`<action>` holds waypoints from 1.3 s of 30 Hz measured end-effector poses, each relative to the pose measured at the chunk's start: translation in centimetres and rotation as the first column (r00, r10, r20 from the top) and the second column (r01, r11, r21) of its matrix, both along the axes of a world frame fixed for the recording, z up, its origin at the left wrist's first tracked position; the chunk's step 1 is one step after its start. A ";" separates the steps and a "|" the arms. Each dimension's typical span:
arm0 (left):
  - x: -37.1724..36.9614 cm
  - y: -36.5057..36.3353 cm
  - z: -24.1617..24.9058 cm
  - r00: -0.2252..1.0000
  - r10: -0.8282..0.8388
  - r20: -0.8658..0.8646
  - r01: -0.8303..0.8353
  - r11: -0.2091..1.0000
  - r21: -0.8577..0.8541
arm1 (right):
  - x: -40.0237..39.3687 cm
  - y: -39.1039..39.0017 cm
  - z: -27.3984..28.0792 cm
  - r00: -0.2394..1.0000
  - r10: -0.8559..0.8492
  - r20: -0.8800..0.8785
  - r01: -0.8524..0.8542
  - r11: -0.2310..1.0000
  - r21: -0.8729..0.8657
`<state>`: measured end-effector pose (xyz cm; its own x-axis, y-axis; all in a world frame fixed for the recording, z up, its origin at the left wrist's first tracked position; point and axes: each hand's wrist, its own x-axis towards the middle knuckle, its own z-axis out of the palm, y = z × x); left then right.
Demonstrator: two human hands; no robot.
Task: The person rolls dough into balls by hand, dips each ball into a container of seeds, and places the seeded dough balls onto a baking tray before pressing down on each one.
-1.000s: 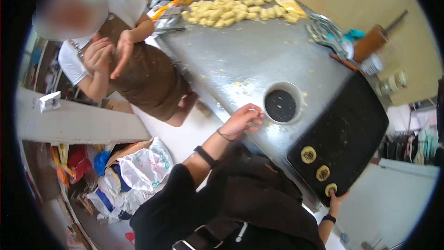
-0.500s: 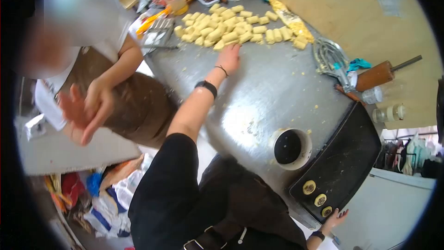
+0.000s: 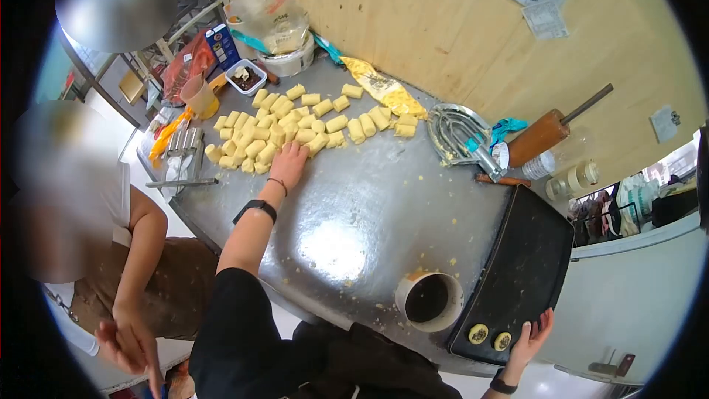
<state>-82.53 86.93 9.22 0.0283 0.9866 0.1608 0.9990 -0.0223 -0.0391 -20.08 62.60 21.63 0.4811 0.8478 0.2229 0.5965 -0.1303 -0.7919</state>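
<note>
From my head view, my left hand (image 3: 290, 164) reaches to the bottom edge of a pile of dough pieces (image 3: 258, 133) in the upper left of the frame. My fingertips are at the pieces, but I can't tell if they are pinching one. My right hand (image 3: 533, 336) is open, thumb and fingers apart, at the edge of a black tray (image 3: 528, 251) in the lower right. Two round cookies (image 3: 478, 334) with dark middles sit on the tray near that hand.

Just left of the tray, a round pot (image 3: 455, 301) has something dark inside. Near the top left, a little clear tub (image 3: 258, 89) holds dark stuff with pale bits on top. Beside the pile, a see-through cup (image 3: 198, 92) has something yellow at the bottom. A crinkly plastic bag (image 3: 277, 22) sits on a white tub (image 3: 292, 61).

The dough pieces are pale yellow, short and stubby, like little logs. The table (image 3: 384, 214) is gray, shiny metal with crumbs. The tray is flat and dark.
</note>
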 end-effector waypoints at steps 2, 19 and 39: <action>-1.2 -0.5 -0.9 0.999 -0.046 -0.024 0.047 0.996 0.076 | -2.6 2.2 2.2 0.995 0.076 0.070 -0.081 0.995 0.060; 13.7 -14.1 9.9 -0.960 0.087 0.265 0.059 0.992 -0.110 | -18.8 4.1 22.1 0.991 0.093 0.092 -0.109 0.199 0.974; 33.8 -26.8 19.7 -0.887 0.427 0.178 0.437 0.899 0.020 | -16.8 0.2 20.3 0.826 0.339 0.450 -0.503 0.083 0.860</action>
<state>-48.70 60.09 28.95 0.3818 0.9145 -0.1339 -0.8895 0.4030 0.2154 -36.92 62.79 41.98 0.0275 0.0245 0.9993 0.3565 0.9337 -0.0327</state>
